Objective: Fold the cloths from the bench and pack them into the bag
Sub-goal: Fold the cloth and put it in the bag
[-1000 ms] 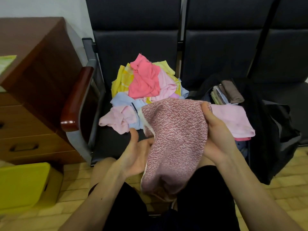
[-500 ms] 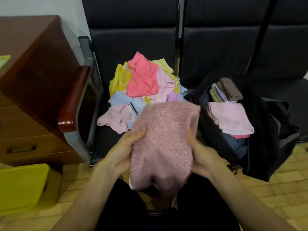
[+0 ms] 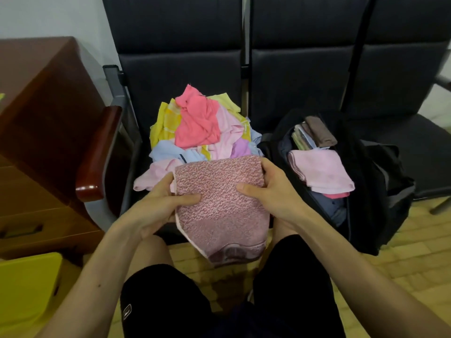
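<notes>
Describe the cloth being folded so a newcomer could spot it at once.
On the black bench lies a heap of loose cloths; before it, the left hand and right hand grip one towel. Unlike those smoother cloths, it is speckled dusty pink and nubbly.

A brown wooden cabinet (image 3: 48, 113) stands at the left side of the view, against a white wall (image 3: 48, 15). Its top is dark and a little shiny. Its front, lower down, has drawers, and one drawer (image 3: 24, 230) shows a dark recessed handle. At the very left edge, a small yellow-green piece (image 3: 1, 96) lies on the cabinet top; what it is cannot be told. In the lower left corner, just in front of the cabinet, a bright yellow box (image 3: 26, 289) sits on the floor (image 3: 402, 259), which is made of yellowish rectangular tiles with thin joints.
</notes>
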